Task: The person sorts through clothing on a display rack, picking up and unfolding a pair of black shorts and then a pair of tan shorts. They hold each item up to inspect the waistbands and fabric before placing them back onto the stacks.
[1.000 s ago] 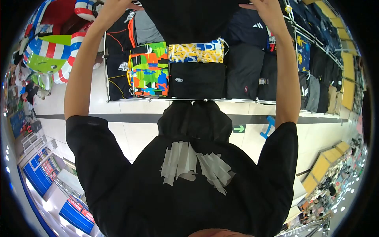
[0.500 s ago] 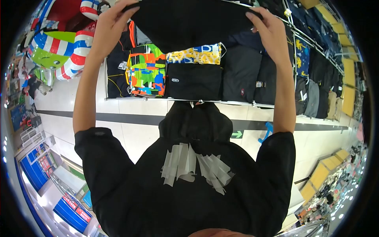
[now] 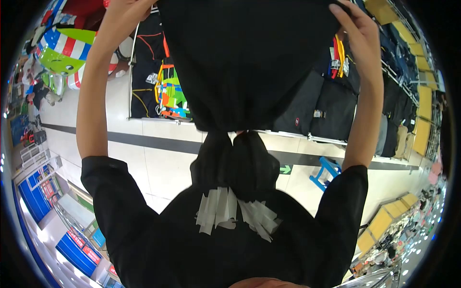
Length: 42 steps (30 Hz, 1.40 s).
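Note:
A black garment (image 3: 245,62) is stretched wide between my two hands and hangs down over the clothes display, its lower part narrowing near my legs. My left hand (image 3: 126,13) pinches its upper left corner at the top edge of the view, fingertips partly cut off. At the opposite corner, my right hand (image 3: 361,31) grips the cloth between thumb and fingers. Behind the garment lie brightly patterned folded shorts (image 3: 172,92), partly covered, and dark folded clothes (image 3: 336,100). Near my right hand, red and yellow drawstrings with tags (image 3: 339,60) show on the pile.
The display's metal front rail (image 3: 331,139) runs just ahead of my body. To the left stands a striped green inflatable toy (image 3: 67,53). A blue stool (image 3: 326,174) is on the tiled floor at right, near a green arrow sign (image 3: 285,169).
Both hands have spread farther apart, the right one shifting right and slightly down. The black garment now hangs lower and covers more of the display, including the yellow patterned cloth.

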Each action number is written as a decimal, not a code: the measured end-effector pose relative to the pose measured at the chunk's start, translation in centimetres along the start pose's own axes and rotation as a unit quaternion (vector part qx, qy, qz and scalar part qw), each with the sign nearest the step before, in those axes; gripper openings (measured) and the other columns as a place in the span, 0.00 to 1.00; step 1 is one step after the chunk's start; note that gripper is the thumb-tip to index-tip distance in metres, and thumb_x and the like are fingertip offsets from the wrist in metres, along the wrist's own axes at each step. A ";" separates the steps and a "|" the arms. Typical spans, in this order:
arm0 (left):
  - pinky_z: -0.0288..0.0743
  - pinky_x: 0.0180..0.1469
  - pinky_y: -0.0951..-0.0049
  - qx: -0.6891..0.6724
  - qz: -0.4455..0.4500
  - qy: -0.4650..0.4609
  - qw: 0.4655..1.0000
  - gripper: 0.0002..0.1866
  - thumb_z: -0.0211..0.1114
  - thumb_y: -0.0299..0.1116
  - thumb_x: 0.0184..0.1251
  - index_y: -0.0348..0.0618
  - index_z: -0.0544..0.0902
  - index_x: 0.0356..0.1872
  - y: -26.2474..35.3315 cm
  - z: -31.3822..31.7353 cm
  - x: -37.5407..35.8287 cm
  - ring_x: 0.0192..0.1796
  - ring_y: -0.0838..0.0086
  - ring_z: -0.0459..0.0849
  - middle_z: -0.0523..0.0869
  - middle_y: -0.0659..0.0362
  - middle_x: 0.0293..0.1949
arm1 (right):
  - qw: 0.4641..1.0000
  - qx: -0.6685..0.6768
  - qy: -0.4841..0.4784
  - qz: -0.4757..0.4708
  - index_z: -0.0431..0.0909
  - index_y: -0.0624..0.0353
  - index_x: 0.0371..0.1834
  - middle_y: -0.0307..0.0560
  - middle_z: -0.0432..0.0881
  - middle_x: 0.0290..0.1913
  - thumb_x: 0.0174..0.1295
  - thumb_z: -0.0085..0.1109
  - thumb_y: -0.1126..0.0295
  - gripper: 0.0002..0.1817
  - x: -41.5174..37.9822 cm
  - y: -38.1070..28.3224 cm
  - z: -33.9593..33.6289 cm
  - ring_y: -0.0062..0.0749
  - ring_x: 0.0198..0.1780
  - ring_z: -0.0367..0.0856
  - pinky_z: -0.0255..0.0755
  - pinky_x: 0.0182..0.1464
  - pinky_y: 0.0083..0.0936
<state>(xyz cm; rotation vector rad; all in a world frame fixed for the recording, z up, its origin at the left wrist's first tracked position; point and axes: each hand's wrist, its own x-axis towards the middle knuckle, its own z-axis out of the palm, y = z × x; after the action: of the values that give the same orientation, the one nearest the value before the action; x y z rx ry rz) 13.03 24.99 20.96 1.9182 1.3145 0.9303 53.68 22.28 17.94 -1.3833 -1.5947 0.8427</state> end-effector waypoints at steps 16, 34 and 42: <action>0.68 0.22 0.80 -0.086 -0.173 -0.129 0.973 0.19 0.73 0.46 0.82 0.40 0.91 0.57 -52.1 26.0 13.8 0.23 0.83 0.86 0.86 0.65 0.24 | 0.996 -0.079 -0.039 0.011 0.92 0.60 0.58 0.46 0.89 0.31 0.76 0.73 0.57 0.19 14.3 51.1 22.6 0.27 0.26 0.86 0.80 0.35 0.30; 0.78 0.39 0.77 -0.086 -0.104 -0.200 0.970 0.16 0.70 0.40 0.84 0.38 0.90 0.59 -39.1 17.2 5.2 0.39 0.83 0.90 0.96 0.58 0.40 | 0.995 -0.094 -0.019 0.031 0.92 0.60 0.62 0.48 0.94 0.47 0.75 0.70 0.69 0.15 2.9 32.7 18.8 0.30 0.49 0.92 0.83 0.53 0.27; 0.87 0.47 0.62 0.171 0.121 -0.268 0.940 0.16 0.77 0.23 0.55 0.40 0.85 0.45 -33.8 15.0 -13.7 0.46 0.60 0.93 0.90 0.55 0.51 | 0.956 -0.237 -0.107 -0.135 0.96 0.56 0.53 0.46 0.93 0.59 0.46 0.73 0.81 0.26 -15.2 26.9 20.1 0.44 0.61 0.89 0.81 0.60 0.38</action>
<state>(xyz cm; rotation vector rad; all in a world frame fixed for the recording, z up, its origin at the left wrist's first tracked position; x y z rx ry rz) 4.91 20.87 -17.41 2.4164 0.9663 0.2436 47.23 12.42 -16.98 -1.3777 -2.2004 0.4717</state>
